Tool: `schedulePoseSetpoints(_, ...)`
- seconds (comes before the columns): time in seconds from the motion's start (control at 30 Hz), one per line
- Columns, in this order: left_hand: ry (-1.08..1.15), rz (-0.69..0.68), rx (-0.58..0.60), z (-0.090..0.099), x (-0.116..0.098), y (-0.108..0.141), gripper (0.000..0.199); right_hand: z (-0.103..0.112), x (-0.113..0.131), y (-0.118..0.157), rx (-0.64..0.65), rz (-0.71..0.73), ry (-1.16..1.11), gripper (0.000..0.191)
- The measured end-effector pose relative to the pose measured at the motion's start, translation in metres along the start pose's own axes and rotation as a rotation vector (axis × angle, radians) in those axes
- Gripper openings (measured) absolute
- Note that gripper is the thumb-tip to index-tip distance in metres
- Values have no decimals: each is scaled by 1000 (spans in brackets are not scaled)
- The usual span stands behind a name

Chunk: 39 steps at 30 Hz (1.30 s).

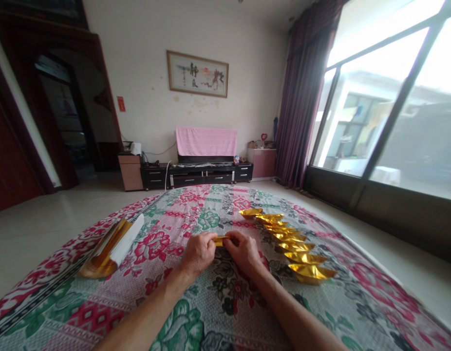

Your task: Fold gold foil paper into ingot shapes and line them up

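Two-handed, holds a strip of gold paper (219, 241) just below the middle of the frame, raised above the cloth-covered tabletop (209, 220) or touching it, cannot tell which; grips its left end with the fingers of the left hand (200, 252), its right end with those of the right hand (245, 252); has a slanting row of boat-shaped gold pieces (297, 247) at lower right and a bundle of gold and white sheets (114, 248) at lower left
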<state>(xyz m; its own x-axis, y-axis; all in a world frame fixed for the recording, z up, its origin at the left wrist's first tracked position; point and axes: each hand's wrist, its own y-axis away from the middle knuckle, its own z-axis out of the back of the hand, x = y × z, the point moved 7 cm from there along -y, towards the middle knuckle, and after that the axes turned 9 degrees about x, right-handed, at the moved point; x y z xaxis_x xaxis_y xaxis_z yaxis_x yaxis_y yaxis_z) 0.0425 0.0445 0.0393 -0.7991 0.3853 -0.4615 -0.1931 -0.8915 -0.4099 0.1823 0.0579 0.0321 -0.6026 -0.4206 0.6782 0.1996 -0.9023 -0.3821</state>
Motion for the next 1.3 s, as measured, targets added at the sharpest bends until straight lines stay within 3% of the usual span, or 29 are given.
schedulePoseSetpoints(0.4,84,58,19,3,5,-1,33,2,4,1,28,24,-17,22)
schedulePoseSetpoints(0.63,25,53,27,4,-2,-2,18,0,3,1,22,62,-15,29)
schedulePoseSetpoints(0.93,-45,104,12,2,2,-3,13,-3,5,2,38,96,-22,28)
schedulePoseSetpoints(1.3,-54,20,42,-1,-3,-2,18,-4,4,2,18,94,-18,24)
